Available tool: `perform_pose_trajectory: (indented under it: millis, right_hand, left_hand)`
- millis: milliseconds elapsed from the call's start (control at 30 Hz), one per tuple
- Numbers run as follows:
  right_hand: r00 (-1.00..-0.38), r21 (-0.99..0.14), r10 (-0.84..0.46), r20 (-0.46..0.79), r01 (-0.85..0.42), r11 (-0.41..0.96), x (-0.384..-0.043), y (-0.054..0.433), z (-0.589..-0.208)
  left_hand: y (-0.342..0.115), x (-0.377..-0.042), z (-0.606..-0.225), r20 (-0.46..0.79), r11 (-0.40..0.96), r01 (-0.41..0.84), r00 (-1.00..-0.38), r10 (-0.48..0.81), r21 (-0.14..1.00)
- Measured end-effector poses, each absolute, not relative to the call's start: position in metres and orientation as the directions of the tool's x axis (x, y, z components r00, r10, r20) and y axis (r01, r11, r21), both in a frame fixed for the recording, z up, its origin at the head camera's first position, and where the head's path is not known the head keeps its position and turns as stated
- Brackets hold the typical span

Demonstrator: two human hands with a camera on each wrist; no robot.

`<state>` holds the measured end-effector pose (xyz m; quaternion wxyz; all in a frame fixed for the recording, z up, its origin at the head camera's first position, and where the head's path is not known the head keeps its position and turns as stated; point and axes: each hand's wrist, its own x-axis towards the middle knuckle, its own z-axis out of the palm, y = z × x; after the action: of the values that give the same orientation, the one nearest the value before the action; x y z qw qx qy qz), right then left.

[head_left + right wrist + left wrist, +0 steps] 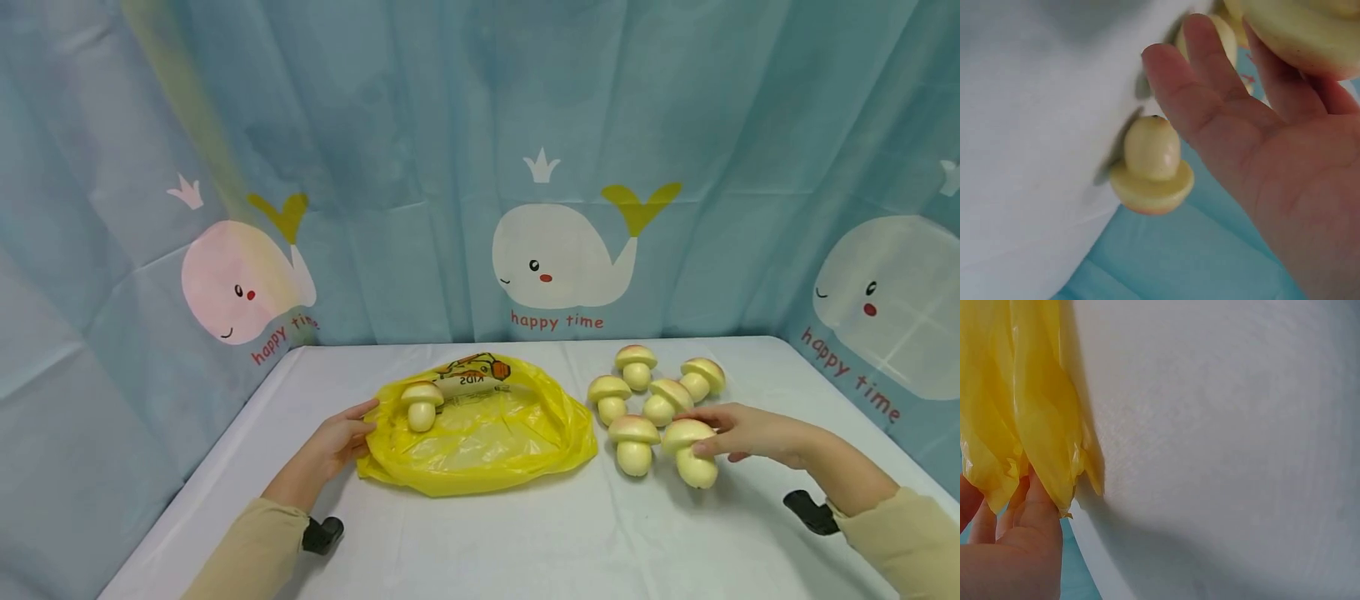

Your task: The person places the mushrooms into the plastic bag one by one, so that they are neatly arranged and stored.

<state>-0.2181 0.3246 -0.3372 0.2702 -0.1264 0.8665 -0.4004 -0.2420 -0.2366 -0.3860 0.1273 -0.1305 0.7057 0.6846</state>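
Toy mushrooms and yellow plastic bag on white desk.
Left hand (335, 442) fingers pinch the yellow plastic bag (480, 437) at its left edge; one toy mushroom (422, 404) lies on the bag; right of it, five clustered mushrooms (637, 400); right hand (738, 433) fingers, loosely extended, touch the nearest mushroom (692, 450) on the desk (525, 542).

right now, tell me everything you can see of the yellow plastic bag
The yellow plastic bag is thin, glossy and crinkled, lying flat on the white table with its mouth spread open. A printed label reading KIDS shows near its far rim. One toy mushroom sits in it. The left hand pinches its left edge; the other mushrooms lie apart, to its right.
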Motion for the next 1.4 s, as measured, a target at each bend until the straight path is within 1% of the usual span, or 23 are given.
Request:
perform_pose_trajectory:
  millis: [200,367,433,533,700,833,933,1133,1400]
  right_hand:
    - [-0.839,-0.795,-0.443,-0.317,-0.019,0.606,-0.219,0.322,-0.331]
    - [-0.847,-0.845,-0.482,-0.225,-0.077,0.53,-0.22,0.317,-0.33]
    - [-0.856,-0.858,-0.478,-0.196,-0.086,0.506,-0.221,0.315,-0.332]
    - [-0.876,-0.874,-0.451,-0.173,-0.075,0.481,-0.221,0.313,-0.334]
    - [-0.89,-0.908,-0.42,-0.175,-0.019,0.419,-0.222,0.311,-0.336]
    - [-0.888,-0.943,-0.426,-0.17,0.02,0.333,-0.222,0.309,-0.338]
    - [-0.888,-0.958,-0.434,-0.151,0.024,0.285,-0.223,0.308,-0.339]
    - [-0.892,-0.969,-0.436,-0.115,0.003,0.249,-0.225,0.306,-0.341]
    - [-0.862,-0.988,-0.5,-0.088,0.011,0.156,-0.226,0.302,-0.339]
  left_hand:
    - [-0.235,-0.241,-0.387,-0.364,0.035,-0.364,-0.931,-0.021,0.931]
    - [-0.236,-0.241,-0.387,-0.366,0.023,-0.366,-0.93,-0.025,0.93]
    - [-0.236,-0.242,-0.387,-0.367,0.021,-0.367,-0.93,-0.024,0.93]
    - [-0.237,-0.242,-0.387,-0.367,0.021,-0.368,-0.93,-0.023,0.93]
    - [-0.236,-0.241,-0.388,-0.359,0.028,-0.359,-0.933,-0.019,0.933]
    - [-0.236,-0.24,-0.388,-0.351,0.03,-0.352,-0.936,-0.021,0.936]
    - [-0.236,-0.24,-0.388,-0.351,0.03,-0.352,-0.936,-0.021,0.936]
    - [-0.236,-0.24,-0.386,-0.359,0.033,-0.359,-0.933,-0.028,0.933]
    - [-0.234,-0.239,-0.383,-0.355,0.038,-0.356,-0.934,-0.027,0.934]
